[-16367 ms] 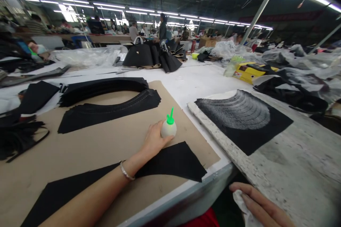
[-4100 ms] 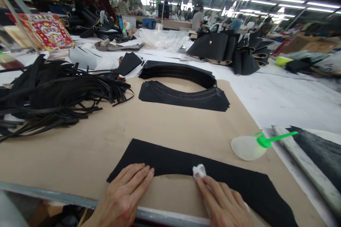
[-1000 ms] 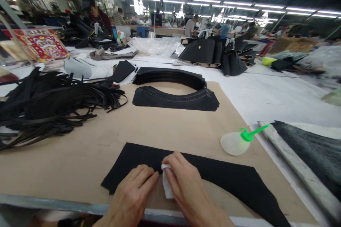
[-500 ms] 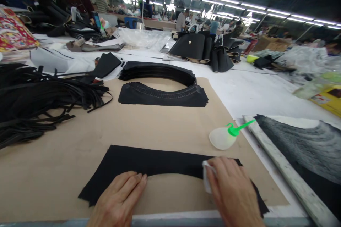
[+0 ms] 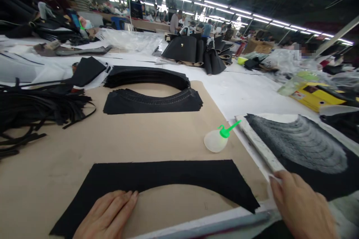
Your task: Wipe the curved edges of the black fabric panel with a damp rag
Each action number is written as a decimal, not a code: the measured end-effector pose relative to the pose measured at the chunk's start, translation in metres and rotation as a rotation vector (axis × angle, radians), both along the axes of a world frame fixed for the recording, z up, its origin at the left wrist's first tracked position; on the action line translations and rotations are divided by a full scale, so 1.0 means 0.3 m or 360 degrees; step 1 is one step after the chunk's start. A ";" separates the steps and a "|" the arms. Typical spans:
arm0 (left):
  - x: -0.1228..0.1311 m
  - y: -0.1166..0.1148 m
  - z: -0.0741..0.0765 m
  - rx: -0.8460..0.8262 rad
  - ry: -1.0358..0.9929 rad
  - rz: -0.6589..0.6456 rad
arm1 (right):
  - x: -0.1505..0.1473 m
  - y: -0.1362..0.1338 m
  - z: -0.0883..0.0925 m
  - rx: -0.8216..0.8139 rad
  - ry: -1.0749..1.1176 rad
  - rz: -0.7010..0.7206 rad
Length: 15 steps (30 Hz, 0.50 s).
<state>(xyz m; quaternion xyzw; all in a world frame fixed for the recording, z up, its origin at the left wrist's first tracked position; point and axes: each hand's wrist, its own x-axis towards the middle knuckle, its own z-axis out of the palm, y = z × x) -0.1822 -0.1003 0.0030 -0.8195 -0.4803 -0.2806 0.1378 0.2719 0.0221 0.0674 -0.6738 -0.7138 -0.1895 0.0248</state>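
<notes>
A curved black fabric piece (image 5: 162, 171) lies flat on the brown sheet, its arched cut-out facing me. My left hand (image 5: 108, 213) rests on its lower left part, fingers stretched out side by side at the inner curve. Beyond the piece's right end, my right hand (image 5: 301, 203) is closed beside the near end of a pale stained bar (image 5: 260, 143). A whitish edge shows by its fingertips, but what it holds is hidden. Between bar and fabric, a translucent squeeze bottle (image 5: 215, 142) with a green spout lies tilted.
Farther back are two stacks of curved black pieces (image 5: 151, 102). Black strips (image 5: 42, 102) heap at the left. Right of the bar lies a black sheet with whitish smears (image 5: 311, 145). A yellow box (image 5: 316, 97) and folded black panels (image 5: 182, 50) stand behind. People work in the background.
My right hand has left the black piece and moved right to the bar; the white item it held is now mostly hidden. My left hand stays on the fabric. The view has turned right.
</notes>
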 end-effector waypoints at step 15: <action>0.007 -0.002 -0.009 0.0027 0.0040 0.0076 | -0.766 -0.057 -0.098 -0.0176 0.0573 0.1104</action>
